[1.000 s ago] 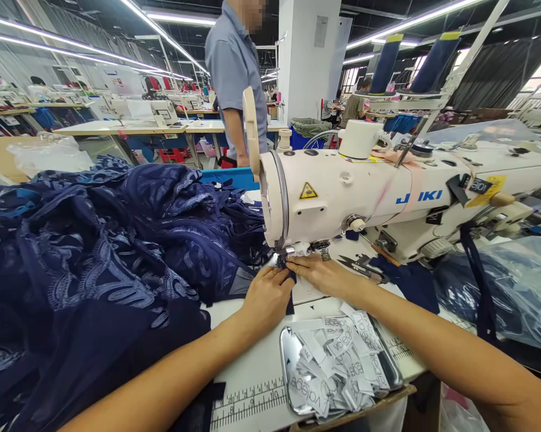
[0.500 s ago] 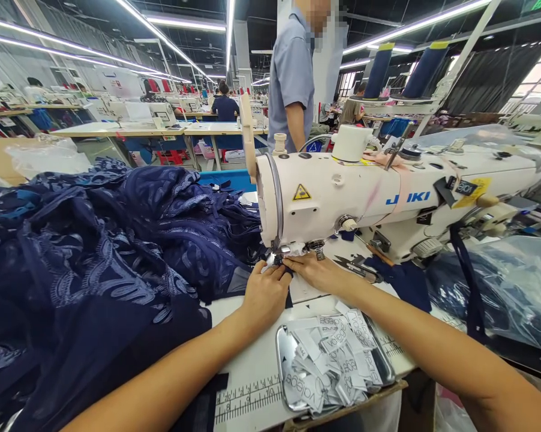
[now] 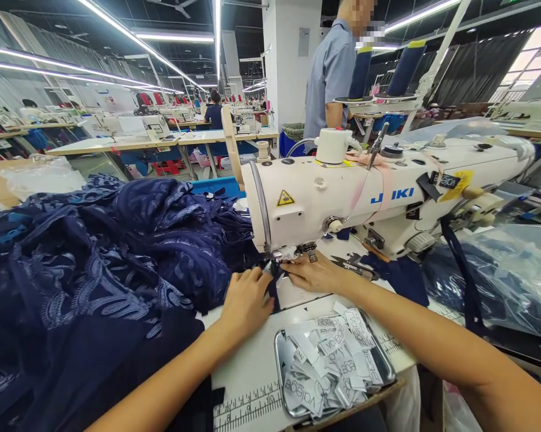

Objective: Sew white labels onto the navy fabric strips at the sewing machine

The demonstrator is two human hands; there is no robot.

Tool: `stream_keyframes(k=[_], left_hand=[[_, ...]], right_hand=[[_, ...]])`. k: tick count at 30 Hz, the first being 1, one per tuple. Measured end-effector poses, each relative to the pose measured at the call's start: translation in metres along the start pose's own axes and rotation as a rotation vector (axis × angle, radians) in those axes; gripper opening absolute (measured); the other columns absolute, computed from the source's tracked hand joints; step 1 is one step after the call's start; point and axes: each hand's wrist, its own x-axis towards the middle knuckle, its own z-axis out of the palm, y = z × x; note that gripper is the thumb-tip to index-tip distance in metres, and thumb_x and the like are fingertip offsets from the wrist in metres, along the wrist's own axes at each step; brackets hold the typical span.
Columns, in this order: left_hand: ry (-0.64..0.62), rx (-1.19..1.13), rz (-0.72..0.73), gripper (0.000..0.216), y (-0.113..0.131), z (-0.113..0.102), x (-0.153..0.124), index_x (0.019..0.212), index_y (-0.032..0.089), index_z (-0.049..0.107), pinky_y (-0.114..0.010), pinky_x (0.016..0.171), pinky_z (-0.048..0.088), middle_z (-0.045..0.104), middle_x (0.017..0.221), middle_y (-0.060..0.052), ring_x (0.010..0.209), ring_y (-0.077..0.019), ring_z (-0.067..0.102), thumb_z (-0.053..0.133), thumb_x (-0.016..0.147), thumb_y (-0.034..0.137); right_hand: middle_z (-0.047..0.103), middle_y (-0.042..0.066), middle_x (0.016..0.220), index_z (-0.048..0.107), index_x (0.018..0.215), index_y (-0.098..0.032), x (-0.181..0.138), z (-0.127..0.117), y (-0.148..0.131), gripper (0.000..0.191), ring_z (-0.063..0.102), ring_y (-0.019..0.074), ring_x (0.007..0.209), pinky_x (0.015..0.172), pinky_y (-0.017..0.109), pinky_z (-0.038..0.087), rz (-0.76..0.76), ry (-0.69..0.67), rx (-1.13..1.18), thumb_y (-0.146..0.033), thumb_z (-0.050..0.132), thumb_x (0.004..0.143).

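Note:
My left hand (image 3: 246, 299) lies with its fingers pressed down on a strip of navy fabric (image 3: 273, 287) just left of the needle area of the white Juki sewing machine (image 3: 342, 198). My right hand (image 3: 316, 275) rests flat on the machine bed to the right of the needle, fingertips touching the same strip under the presser foot (image 3: 277, 258). A big heap of navy embroidered lace fabric (image 3: 95, 264) spreads over the table's left side, next to my left arm.
A metal tray (image 3: 280, 354) full of white printed labels (image 3: 331, 360) sits at the table's front edge, beside a printed ruler strip (image 3: 248, 402). A clear plastic bag with dark fabric (image 3: 499, 282) lies at right. A person in a grey shirt (image 3: 333, 78) stands behind the machine.
My left hand has slid a little left and back from the needle, staying on the fabric. The standing person has walked to the right behind the machine. My view shifted slightly.

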Motion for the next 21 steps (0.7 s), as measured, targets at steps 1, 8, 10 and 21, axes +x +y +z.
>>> stream_keyframes(k=[1, 8, 10, 21], left_hand=[[-0.002, 0.021, -0.004, 0.023, -0.008, -0.003, 0.001, 0.092, 0.016, 0.061, -0.036, 0.068, 0.04, 0.06, 0.085, -0.007, 0.081, -0.0229, 0.056, 0.05, 0.072, 0.012], [0.241, 0.047, -0.002, 0.03, -0.041, -0.005, 0.011, 0.087, 0.018, 0.061, -0.036, 0.068, 0.039, 0.059, 0.085, -0.007, 0.08, -0.0216, 0.053, 0.044, 0.066, 0.005], [0.246, -0.009, 0.062, 0.032, -0.034, -0.001, 0.01, 0.093, 0.018, 0.061, -0.038, 0.072, 0.038, 0.059, 0.092, -0.007, 0.086, -0.0224, 0.052, 0.047, 0.066, 0.009], [0.074, -0.022, 0.243, 0.035, -0.014, 0.012, -0.002, 0.105, 0.015, 0.06, -0.038, 0.072, 0.037, 0.059, 0.091, -0.009, 0.084, -0.022, 0.049, 0.043, 0.075, 0.007]], right_hand=[[0.063, 0.011, 0.1, 0.061, 0.106, -0.013, -0.001, -0.002, -0.002, 0.028, 0.056, 0.0227, 0.091, 0.081, 0.039, 0.043, 0.002, -0.009, 0.009, -0.021, 0.048, 0.083], [0.056, 0.011, 0.098, 0.059, 0.103, -0.012, -0.006, -0.004, -0.021, 0.026, 0.052, 0.0217, 0.09, 0.074, 0.035, 0.045, 0.004, -0.006, 0.053, -0.026, 0.049, 0.084], [0.055, 0.011, 0.098, 0.059, 0.102, -0.013, -0.006, 0.0, -0.021, 0.024, 0.051, 0.0215, 0.09, 0.075, 0.036, 0.045, -0.003, 0.017, 0.057, -0.026, 0.048, 0.085], [0.058, 0.009, 0.1, 0.062, 0.103, -0.015, -0.007, 0.014, -0.003, 0.025, 0.054, 0.0172, 0.092, 0.081, 0.033, 0.046, -0.014, 0.144, 0.334, -0.014, 0.045, 0.085]])
